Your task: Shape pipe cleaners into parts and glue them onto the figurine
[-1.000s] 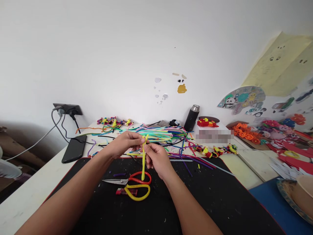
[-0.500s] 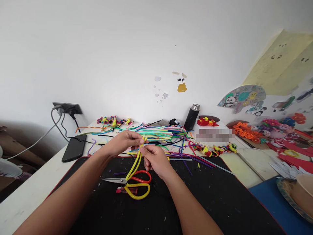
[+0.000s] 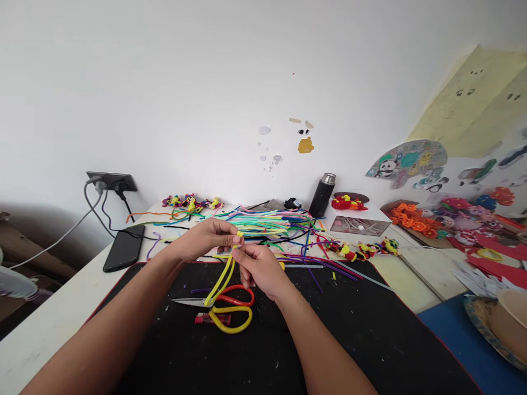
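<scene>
Between my hands hangs a bent yellow pipe cleaner (image 3: 224,281), its lower loop in front of the scissors. My left hand (image 3: 214,239) pinches its top end between thumb and fingers. Just below and to the right, my right hand (image 3: 258,267) is closed on the same yellow pipe cleaner, fingers curled under. The scissors (image 3: 233,320), with one red and one yellow handle, lie on the black mat (image 3: 329,340), blades pointing left. A red lighter (image 3: 203,318) lies partly under the yellow handle.
Behind my hands lies a pile of coloured pipe cleaners (image 3: 267,224). A black phone (image 3: 124,249) is at the left, a black flask (image 3: 322,196) and a clear-fronted box (image 3: 358,225) at the back right. Small figures (image 3: 366,250) lie near the box. A bowl (image 3: 513,318) stands far right.
The lower loop of the yellow pipe cleaner has swung slightly left. Both hands keep their hold, shifted a little left in view. The box front now shows clearly.
</scene>
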`<state>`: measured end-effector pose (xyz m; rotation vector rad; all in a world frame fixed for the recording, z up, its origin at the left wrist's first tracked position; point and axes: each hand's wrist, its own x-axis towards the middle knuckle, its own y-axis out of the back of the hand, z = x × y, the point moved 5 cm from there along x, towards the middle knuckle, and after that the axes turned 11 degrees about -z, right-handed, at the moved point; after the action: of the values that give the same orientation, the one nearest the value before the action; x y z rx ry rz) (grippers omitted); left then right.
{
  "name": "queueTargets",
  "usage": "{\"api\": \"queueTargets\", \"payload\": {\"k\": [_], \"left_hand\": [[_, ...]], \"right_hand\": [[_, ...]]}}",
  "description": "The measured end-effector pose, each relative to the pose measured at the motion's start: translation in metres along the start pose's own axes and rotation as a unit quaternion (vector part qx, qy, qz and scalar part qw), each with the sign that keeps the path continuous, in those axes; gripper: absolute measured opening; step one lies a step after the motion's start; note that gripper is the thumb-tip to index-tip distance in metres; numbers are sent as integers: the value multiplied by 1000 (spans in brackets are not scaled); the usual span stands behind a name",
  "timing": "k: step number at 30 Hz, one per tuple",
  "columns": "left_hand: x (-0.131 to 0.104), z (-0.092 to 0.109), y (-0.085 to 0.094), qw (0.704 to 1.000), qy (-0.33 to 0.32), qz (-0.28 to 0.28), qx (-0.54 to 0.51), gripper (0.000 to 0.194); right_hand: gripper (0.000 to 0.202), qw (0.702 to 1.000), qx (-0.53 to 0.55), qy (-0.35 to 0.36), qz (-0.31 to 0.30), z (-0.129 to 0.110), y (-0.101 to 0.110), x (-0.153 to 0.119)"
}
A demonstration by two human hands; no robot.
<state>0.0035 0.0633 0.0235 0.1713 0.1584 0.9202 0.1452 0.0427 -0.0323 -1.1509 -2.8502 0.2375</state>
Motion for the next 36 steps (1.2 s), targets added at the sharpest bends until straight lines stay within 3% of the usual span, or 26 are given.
{"api": "queueTargets", "payload": {"k": [20, 36], "left_hand": [[1, -4, 3, 999, -18, 5, -35, 33], [2, 6, -10, 993, -1, 32, 116, 34]], "right_hand": [[53, 1000, 11, 2, -6, -2, -2, -2], [48, 993, -115, 10, 30, 6, 2, 2]]}}
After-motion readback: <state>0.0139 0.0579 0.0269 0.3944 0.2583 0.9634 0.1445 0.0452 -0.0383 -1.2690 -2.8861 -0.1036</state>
